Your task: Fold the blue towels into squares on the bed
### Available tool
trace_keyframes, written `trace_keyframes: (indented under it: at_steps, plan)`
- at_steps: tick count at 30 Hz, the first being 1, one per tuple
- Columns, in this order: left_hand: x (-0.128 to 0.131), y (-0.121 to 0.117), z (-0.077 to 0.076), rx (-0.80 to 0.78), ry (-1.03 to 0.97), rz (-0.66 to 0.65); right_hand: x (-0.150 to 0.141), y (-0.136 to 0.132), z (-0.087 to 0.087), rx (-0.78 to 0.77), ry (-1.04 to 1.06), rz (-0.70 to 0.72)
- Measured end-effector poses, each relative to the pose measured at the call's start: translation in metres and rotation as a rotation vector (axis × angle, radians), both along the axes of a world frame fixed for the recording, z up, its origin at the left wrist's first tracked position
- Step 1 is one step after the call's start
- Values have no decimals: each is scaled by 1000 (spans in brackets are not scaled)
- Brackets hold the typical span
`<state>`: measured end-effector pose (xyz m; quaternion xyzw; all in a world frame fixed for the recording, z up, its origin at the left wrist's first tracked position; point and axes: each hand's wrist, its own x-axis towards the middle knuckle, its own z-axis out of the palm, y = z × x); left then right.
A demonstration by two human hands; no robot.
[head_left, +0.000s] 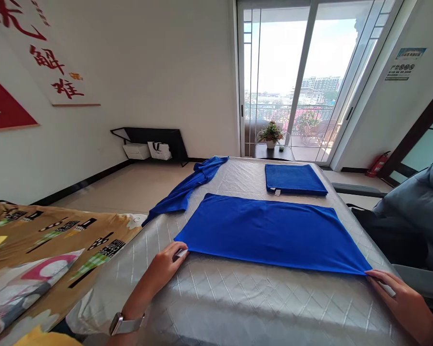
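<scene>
A wide blue cloth (pixel 270 230), probably a towel, lies spread flat over a quilted silvery mattress (pixel 274 298), with slight wrinkles across it. Its near left corner is pinched in my left hand (pixel 168 262), which has a watch on the wrist. At the near right corner my right hand (pixel 400 290) pinches the same cloth, and the near edge runs taut between both hands. Something small and white shows at the fingers of each hand; I cannot make out what. Behind it sits a neatly folded blue towel (pixel 296 179) with a white tag. A crumpled blue cloth (pixel 187 190) hangs over the mattress's left edge.
A patterned brown blanket (pixel 57 230) covers a surface at the left. Dark padded seating or clothing (pixel 414 211) stands at the right. Beyond the mattress are a small table (pixel 274 153) with a potted plant (pixel 270 134), glass doors, and a black shelf (pixel 171 142) by the wall.
</scene>
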<state>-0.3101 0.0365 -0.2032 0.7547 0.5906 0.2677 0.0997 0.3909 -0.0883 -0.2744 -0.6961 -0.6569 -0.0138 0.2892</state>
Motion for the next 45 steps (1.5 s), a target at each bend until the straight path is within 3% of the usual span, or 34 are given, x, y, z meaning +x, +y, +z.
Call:
trace_keyframes:
  at_steps: [6, 10, 13, 16, 19, 23, 27, 30, 38, 45]
  plan:
    - [-21, -34, -8, -70, 86, 54, 7, -24, -10, -97, -64, 72]
    - [-46, -36, 6, -155, 154, 54, 9, -12, 15, -254, -41, 131]
    - [-37, 0, 33, -72, 102, 36, 5, 27, 46, -278, 38, 151]
    - [0, 67, 54, -9, 75, -57, -9, 89, 74, -320, 93, 189]
    - [40, 137, 51, -46, 133, -92, -31, 155, 82, -358, 69, 181]
    - [58, 189, 14, -68, 150, -22, -57, 210, 54, -326, -24, 37]
    - [42, 205, -28, -73, 210, 75, -56, 222, 10, -292, -118, -68]
    - [30, 213, -45, -93, 269, 83, -40, 223, -11, -302, -169, -102]
    - [25, 224, -51, -54, 229, 122, -3, 231, -23, -133, -120, -146]
    - [19, 223, -44, 89, 135, 200, 18, 230, -23, 48, -99, -278]
